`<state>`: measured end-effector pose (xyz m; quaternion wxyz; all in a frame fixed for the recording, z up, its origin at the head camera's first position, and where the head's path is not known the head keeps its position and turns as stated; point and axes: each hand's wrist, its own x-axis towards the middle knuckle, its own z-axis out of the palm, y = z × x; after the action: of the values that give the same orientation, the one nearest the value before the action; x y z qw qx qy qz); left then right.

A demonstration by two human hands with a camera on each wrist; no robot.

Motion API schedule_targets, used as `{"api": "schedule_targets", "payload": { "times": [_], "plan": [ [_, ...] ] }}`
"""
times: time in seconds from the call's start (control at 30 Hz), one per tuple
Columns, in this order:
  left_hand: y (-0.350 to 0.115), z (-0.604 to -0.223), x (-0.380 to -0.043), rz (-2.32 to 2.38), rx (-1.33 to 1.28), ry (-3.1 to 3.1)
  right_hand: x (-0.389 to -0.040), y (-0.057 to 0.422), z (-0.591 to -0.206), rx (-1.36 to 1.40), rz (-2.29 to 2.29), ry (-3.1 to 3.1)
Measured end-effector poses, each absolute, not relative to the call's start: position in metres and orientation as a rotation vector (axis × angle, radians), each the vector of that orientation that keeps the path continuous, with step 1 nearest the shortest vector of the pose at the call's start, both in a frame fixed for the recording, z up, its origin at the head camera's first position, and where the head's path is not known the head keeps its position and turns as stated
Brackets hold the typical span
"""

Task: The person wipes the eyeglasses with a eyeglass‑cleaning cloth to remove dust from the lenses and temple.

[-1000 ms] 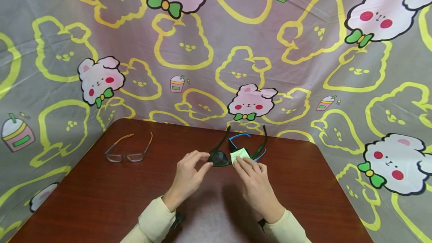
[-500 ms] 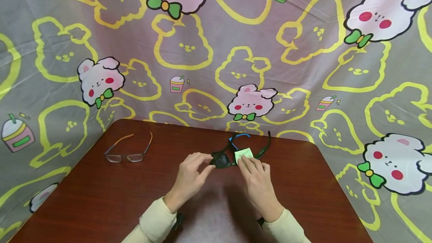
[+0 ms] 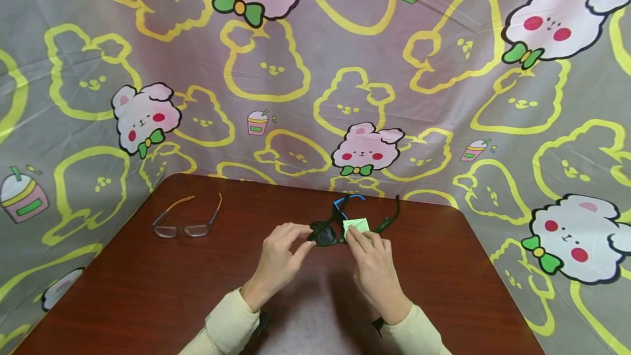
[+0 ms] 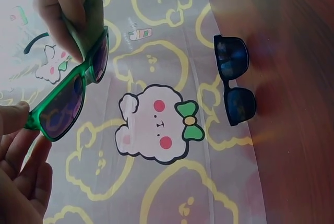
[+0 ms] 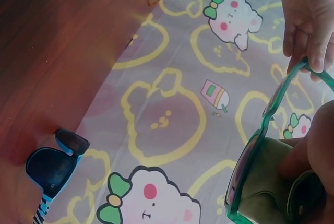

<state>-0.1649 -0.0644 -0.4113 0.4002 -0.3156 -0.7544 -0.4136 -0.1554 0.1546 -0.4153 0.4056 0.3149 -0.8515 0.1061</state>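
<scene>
My left hand point(image 3: 281, 256) pinches one end of a pair of green-framed sunglasses point(image 3: 323, 234) between thumb and fingers. The sunglasses are held up over the table, temples unfolded and pointing away. Against the other lens, my right hand point(image 3: 377, 267) presses a folded pale green cloth point(image 3: 356, 225), its fingers pinching lens and cloth together. In the right wrist view the cloth point(image 5: 261, 182) covers the inner side of that lens. The left wrist view shows the fronts of both dark lenses point(image 4: 63, 110), with the cloth wrapping behind and above the far one.
Behind the held pair, sunglasses with blue temples point(image 3: 351, 198) stand on the brown table point(image 3: 148, 289), partly hidden in the head view. Clear eyeglasses point(image 3: 182, 230) with orange-tipped temples lie at the left. A cartoon-printed cloth backdrop point(image 3: 296, 81) rises beyond the table's far edge.
The held sunglasses have tilted, their temple tips dropping and shifting right. Both hands have moved slightly right, and the cloth has slid a little rightward over the lens.
</scene>
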Motion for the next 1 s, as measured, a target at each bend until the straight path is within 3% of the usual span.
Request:
{"api": "schedule_targets", "payload": {
  "times": [0.37,0.73,1.0],
  "plan": [
    [-0.0650,-0.4107,-0.1649,-1.025,-0.788,-1.910,-0.1520,0.1563,-0.4147,0.795,0.223,-2.177],
    [-0.0615,-0.4139,-0.1637,-1.014,-0.833,-1.899,-0.1534,0.1504,-0.4129,0.628,0.116,-2.207],
    [-0.0618,-0.4128,-0.1622,-1.038,-0.827,-1.883,-0.1541,0.1498,-0.4116,0.683,0.156,-2.220]
  ]
}}
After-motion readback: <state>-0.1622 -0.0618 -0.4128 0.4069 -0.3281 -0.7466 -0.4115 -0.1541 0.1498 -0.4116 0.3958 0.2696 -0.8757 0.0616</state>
